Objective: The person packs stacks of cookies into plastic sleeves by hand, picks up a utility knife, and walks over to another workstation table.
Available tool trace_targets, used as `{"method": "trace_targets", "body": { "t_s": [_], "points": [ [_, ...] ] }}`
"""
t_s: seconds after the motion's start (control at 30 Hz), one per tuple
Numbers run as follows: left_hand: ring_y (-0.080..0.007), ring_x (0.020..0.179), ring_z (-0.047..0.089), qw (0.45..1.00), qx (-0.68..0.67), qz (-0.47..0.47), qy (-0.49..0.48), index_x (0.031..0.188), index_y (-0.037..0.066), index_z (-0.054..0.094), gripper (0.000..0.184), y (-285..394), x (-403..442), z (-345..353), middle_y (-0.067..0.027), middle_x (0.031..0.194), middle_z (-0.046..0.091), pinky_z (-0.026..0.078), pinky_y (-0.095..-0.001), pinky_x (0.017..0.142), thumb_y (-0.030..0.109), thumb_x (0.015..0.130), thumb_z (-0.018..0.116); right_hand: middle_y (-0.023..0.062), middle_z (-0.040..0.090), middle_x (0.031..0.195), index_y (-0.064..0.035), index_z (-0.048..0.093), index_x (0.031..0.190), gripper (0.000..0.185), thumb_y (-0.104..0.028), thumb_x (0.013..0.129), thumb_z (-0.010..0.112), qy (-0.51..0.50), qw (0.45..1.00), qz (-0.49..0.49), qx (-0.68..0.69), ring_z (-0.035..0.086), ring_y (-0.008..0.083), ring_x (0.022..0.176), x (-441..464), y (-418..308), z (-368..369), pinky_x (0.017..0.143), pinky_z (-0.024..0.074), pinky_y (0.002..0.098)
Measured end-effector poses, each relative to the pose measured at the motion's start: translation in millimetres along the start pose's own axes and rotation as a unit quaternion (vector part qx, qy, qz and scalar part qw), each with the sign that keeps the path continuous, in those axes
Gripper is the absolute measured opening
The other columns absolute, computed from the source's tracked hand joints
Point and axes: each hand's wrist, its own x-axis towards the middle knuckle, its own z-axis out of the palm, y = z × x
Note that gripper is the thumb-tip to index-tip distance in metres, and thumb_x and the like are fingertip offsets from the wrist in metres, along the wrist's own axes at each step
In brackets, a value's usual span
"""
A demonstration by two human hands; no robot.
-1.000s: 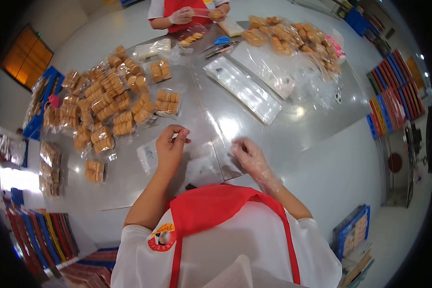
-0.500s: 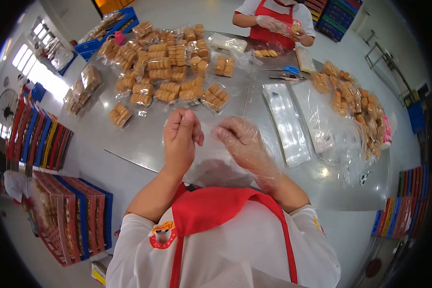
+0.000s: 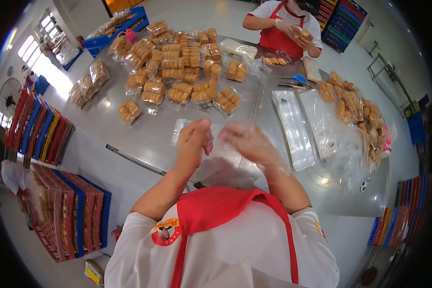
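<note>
My left hand (image 3: 195,140), bare, has its fingers curled over the metal table (image 3: 163,156) near its front edge. A small clear plastic piece (image 3: 179,130) lies just behind its fingers. My right hand (image 3: 248,143), in a clear plastic glove, is bent at the fingers and blurred by motion, a short gap to the right. Whether either hand holds anything thin and clear cannot be made out. Beyond my hands lie many packs of round biscuits (image 3: 173,62), the closest pack (image 3: 227,101) behind and between them. Flat clear bags (image 3: 294,129) are stacked to the right.
A co-worker (image 3: 285,29) in a red apron handles a pack across the table. Blue scissors (image 3: 298,78) lie near them. Bagged bread (image 3: 355,105) is piled at the right. Stacked crates (image 3: 72,211) stand at the left, and more (image 3: 401,211) at the right.
My view has turned toward the left. My hands came closer together, then my right hand drew slightly away. The co-worker still handles a pack.
</note>
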Motion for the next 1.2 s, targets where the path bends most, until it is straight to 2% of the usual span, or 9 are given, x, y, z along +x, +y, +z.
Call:
{"method": "trace_targets", "body": {
  "t_s": [0.1,0.2,0.33,0.73,0.83,0.87,1.0,1.1,1.2],
  "points": [
    [-0.0106,0.078,0.058,0.997,-0.047,0.055,-0.016,0.088,0.006,0.058,0.018,-1.4,-1.1,10.2,-0.0017,0.081,0.061,0.047,-0.025,0.073,0.022,0.095,0.063,0.0015,0.057,0.075,-0.0046,0.066,0.095,0.019,-0.023,0.097,0.062,0.218,0.969,0.026,0.114,0.055,0.0142,0.07,7.2,9.5,1.3,0.064,0.045,0.0298],
    [-0.0137,0.087,0.061,0.957,0.215,-0.137,-0.136,0.095,0.003,0.059,0.013,-8.8,-21.1,-5.9,-0.0041,0.09,0.063,0.049,-0.0273,0.08,0.012,0.09,0.067,-0.0027,0.052,0.071,-0.0071,0.064,0.093,0.016,-0.022,0.098,0.061,0.361,0.878,0.094,0.299,0.047,0.0073,0.058,3.4,-13.5,-3.1,0.049,0.0375,0.0228],
    [-0.0138,0.084,0.063,0.964,0.138,-0.184,-0.134,0.1,0.003,0.059,0.013,-9.0,-35.5,-27.8,-0.0038,0.091,0.063,0.051,-0.0274,0.074,0.006,0.09,0.066,-0.0035,0.058,0.077,-0.0066,0.063,0.096,0.017,-0.023,0.099,0.06,0.501,0.811,0.045,0.297,0.045,0.0027,0.06,-3.9,-21.6,-16.6,0.05,0.0366,0.0172],
    [-0.0111,0.064,0.058,0.988,0.136,-0.032,0.063,0.086,0.004,0.059,0.015,19.0,-24.8,-72.4,-0.0035,0.075,0.06,0.045,-0.0259,0.058,0.015,0.093,0.066,-0.0011,0.053,0.073,-0.0043,0.061,0.093,0.012,-0.015,0.098,0.06,0.586,0.774,0.012,0.238,0.045,0.0066,0.059,-27.3,4.2,-12.7,0.05,0.0353,0.0211],
    [-0.017,0.064,0.056,0.874,0.477,0.071,0.053,0.084,0.002,0.057,0.023,28.8,-23.1,-75.9,-0.0049,0.072,0.059,0.045,-0.0314,0.057,0.02,0.09,0.07,0.003,0.057,0.073,-0.0046,0.064,0.092,0.007,-0.011,0.095,0.062,0.622,0.775,0.015,0.11,0.052,0.0135,0.06,-26.0,-7.2,-1.0,0.055,0.0424,0.0262],
    [-0.0183,0.065,0.056,0.786,0.604,0.121,0.042,0.085,0.001,0.058,0.024,32.4,-20.1,-76.6,-0.0059,0.071,0.058,0.045,-0.0324,0.058,0.021,0.089,0.071,0.0049,0.059,0.074,-0.005,0.065,0.09,0.006,-0.01,0.093,0.063,0.568,0.822,-0.034,-0.023,0.054,0.0167,0.062,-26.0,-15.5,2.2,0.058,0.0441,0.0283],
    [-0.0199,0.063,0.052,0.862,0.377,0.331,0.076,0.082,0.0,0.058,0.027,46.5,-12.5,-22.6,-0.0099,0.069,0.054,0.041,-0.0342,0.057,0.023,0.089,0.071,0.0128,0.063,0.081,-0.0052,0.067,0.082,0.003,-0.007,0.084,0.066,0.211,0.912,-0.159,-0.313,0.061,0.0295,0.074,-17.0,-55.2,38.5,0.067,0.0489,0.0365],
    [-0.0162,0.06,0.045,0.923,0.293,0.248,0.026,0.075,0.0,0.056,0.031,50.1,-15.2,-16.8,-0.009,0.065,0.049,0.037,-0.0332,0.055,0.023,0.093,0.067,0.0117,0.063,0.083,-0.0031,0.067,0.081,0.008,-0.009,0.086,0.066,0.021,0.996,-0.085,-0.015,0.061,0.028,0.078,-5.1,-64.3,65.0,0.068,0.0484,0.0349],
    [-0.0117,0.059,0.041,0.947,0.283,0.153,0.02,0.071,-0.001,0.055,0.037,54.4,-20.9,-13.9,-0.0046,0.062,0.046,0.035,-0.0311,0.053,0.025,0.097,0.062,0.012,0.062,0.081,0.0001,0.066,0.082,0.009,-0.008,0.085,0.067,-0.041,0.967,0.125,0.217,0.06,0.0289,0.077,-6.8,-59.3,58.4,0.068,0.0475,0.0347]
  ]
}}
